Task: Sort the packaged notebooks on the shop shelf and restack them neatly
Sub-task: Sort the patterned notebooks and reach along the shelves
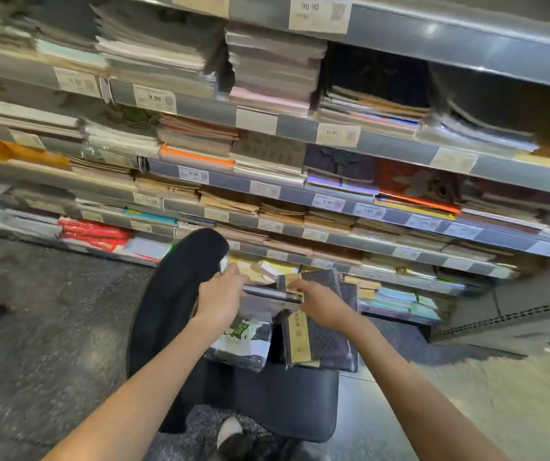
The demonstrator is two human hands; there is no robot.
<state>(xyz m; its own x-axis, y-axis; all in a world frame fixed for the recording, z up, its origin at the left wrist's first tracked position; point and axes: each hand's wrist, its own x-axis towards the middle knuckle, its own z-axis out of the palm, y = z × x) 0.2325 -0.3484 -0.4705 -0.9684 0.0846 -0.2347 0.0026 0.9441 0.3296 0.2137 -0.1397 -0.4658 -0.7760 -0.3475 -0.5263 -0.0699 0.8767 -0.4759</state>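
Over the lap, both hands (220,294) (320,299) grip a notebook (272,293).

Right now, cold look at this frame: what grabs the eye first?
Two bare forearms meet at centre: the left hand and right hand together hold a dark packaged notebook edge-on. Below it, more packs lie on the person's lap. Behind, shelves stacked with notebooks fill the upper half.
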